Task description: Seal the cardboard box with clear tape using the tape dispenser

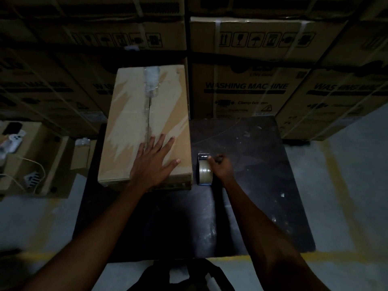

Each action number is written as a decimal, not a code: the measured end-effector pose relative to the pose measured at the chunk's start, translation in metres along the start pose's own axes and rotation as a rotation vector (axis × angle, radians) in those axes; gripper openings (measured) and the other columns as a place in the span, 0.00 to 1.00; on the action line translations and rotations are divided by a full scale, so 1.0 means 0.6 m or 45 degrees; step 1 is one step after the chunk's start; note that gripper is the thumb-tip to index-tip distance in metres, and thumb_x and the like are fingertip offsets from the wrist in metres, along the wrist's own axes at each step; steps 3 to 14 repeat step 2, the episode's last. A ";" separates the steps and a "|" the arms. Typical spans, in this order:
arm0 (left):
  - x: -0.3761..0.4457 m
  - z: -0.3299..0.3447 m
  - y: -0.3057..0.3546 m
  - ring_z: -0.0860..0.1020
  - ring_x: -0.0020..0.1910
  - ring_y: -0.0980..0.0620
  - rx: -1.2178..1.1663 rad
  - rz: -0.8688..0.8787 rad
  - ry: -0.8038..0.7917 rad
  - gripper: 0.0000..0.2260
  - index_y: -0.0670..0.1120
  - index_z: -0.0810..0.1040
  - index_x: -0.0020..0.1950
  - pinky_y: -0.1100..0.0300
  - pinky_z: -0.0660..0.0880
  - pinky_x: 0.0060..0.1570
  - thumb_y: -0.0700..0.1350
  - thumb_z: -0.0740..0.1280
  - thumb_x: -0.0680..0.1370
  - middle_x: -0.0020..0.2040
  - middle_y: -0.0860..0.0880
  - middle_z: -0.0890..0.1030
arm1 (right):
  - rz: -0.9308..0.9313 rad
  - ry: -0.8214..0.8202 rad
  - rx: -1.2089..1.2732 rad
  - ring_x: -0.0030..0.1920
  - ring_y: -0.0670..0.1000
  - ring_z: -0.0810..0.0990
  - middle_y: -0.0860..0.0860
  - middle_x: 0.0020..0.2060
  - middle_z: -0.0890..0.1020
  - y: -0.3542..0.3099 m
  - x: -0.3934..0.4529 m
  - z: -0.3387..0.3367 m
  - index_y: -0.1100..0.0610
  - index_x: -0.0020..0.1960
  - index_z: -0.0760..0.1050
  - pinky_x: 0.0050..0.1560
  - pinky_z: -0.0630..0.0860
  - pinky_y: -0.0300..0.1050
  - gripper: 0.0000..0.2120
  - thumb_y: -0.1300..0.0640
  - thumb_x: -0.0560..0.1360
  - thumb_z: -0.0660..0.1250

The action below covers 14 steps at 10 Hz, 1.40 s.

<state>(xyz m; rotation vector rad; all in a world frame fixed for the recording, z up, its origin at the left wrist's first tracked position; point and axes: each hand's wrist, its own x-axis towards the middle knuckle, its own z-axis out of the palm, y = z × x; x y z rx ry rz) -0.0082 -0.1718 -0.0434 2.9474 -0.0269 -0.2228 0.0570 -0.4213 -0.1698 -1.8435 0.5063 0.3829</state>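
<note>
A brown cardboard box (134, 114) lies on the left part of a dark table (252, 185). Its two top flaps meet in a centre seam, with crumpled clear tape (151, 80) over the far end of that seam. My left hand (153, 162) rests flat on the near end of the box top, fingers spread. Just right of the box stands the tape dispenser (204, 171) with its roll of clear tape. My right hand (220, 166) is curled around the dispenser from the right side.
Stacked washing machine cartons (247, 85) form a wall behind the table. A lower open carton (31, 156) with white cables and small devices sits at the left. Grey floor with yellow lines (340, 206) lies to the right.
</note>
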 end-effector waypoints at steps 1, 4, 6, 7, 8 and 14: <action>-0.001 -0.007 0.001 0.48 0.87 0.46 -0.158 -0.057 0.009 0.37 0.60 0.45 0.87 0.39 0.46 0.84 0.72 0.51 0.81 0.88 0.52 0.47 | -0.331 0.072 -0.241 0.55 0.58 0.82 0.58 0.55 0.82 -0.043 -0.032 -0.013 0.59 0.63 0.76 0.55 0.77 0.48 0.21 0.45 0.78 0.72; 0.005 -0.028 0.001 0.48 0.87 0.46 -0.475 -0.128 0.078 0.36 0.59 0.46 0.87 0.41 0.45 0.84 0.67 0.55 0.82 0.88 0.52 0.46 | -0.659 0.086 -0.308 0.63 0.58 0.78 0.58 0.63 0.78 -0.114 -0.061 -0.021 0.57 0.68 0.75 0.64 0.76 0.53 0.24 0.42 0.79 0.67; 0.005 -0.028 0.001 0.48 0.87 0.46 -0.475 -0.128 0.078 0.36 0.59 0.46 0.87 0.41 0.45 0.84 0.67 0.55 0.82 0.88 0.52 0.46 | -0.659 0.086 -0.308 0.63 0.58 0.78 0.58 0.63 0.78 -0.114 -0.061 -0.021 0.57 0.68 0.75 0.64 0.76 0.53 0.24 0.42 0.79 0.67; 0.005 -0.028 0.001 0.48 0.87 0.46 -0.475 -0.128 0.078 0.36 0.59 0.46 0.87 0.41 0.45 0.84 0.67 0.55 0.82 0.88 0.52 0.46 | -0.659 0.086 -0.308 0.63 0.58 0.78 0.58 0.63 0.78 -0.114 -0.061 -0.021 0.57 0.68 0.75 0.64 0.76 0.53 0.24 0.42 0.79 0.67; 0.005 -0.028 0.001 0.48 0.87 0.46 -0.475 -0.128 0.078 0.36 0.59 0.46 0.87 0.41 0.45 0.84 0.67 0.55 0.82 0.88 0.52 0.46 | -0.659 0.086 -0.308 0.63 0.58 0.78 0.58 0.63 0.78 -0.114 -0.061 -0.021 0.57 0.68 0.75 0.64 0.76 0.53 0.24 0.42 0.79 0.67; 0.005 -0.028 0.001 0.48 0.87 0.46 -0.475 -0.128 0.078 0.36 0.59 0.46 0.87 0.41 0.45 0.84 0.67 0.55 0.82 0.88 0.52 0.46 | -0.659 0.086 -0.308 0.63 0.58 0.78 0.58 0.63 0.78 -0.114 -0.061 -0.021 0.57 0.68 0.75 0.64 0.76 0.53 0.24 0.42 0.79 0.67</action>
